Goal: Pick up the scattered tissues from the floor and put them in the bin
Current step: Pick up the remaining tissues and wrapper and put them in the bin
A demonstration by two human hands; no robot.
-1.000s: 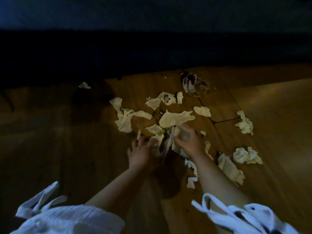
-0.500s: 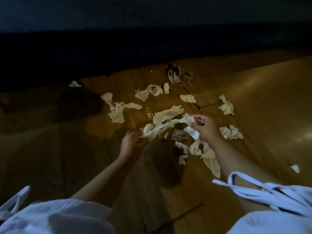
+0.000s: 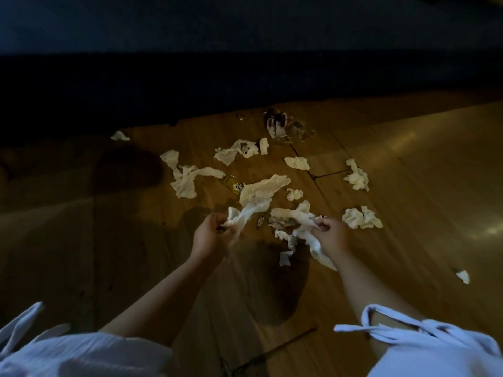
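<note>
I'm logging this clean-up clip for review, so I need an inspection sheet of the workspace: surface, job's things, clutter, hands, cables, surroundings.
Surface: wooden floor, dimly lit, with dark patches.
Job's things: tissues scattered on the floor, such as the long tissue and the crumpled tissue; no bin in view.
Clutter: yellow wrapper beside the central tissues; clear plastic packaging at the far edge.
Hands: left hand grips a tissue strip; right hand grips a tissue bunch.
Cables: nothing seen for certain; a thin dark line near the bottom, unclear.
Surroundings: dark area beyond the floor, too dim to identify.
</note>
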